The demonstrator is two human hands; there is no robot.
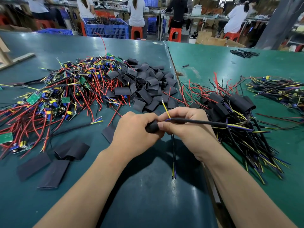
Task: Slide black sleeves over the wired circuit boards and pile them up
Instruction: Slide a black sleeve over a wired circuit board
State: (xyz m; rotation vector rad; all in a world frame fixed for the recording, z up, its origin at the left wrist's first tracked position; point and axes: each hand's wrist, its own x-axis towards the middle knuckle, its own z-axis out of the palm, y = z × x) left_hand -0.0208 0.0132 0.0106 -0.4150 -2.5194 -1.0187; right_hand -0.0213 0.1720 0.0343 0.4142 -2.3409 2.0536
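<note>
Sliding black sleeve (152, 127) over board, near front of surface (148, 195). Left hand (134, 130) grip pinching sleeve; right hand (185, 124) grip pinching cable (197, 122). Next: push fully on, drop on done pile (230, 104), right of hands.

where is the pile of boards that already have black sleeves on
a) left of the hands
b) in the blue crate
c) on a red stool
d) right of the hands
d: the sleeved boards lie heaped just right of the right hand, while the bare boards sit to the left.
</note>
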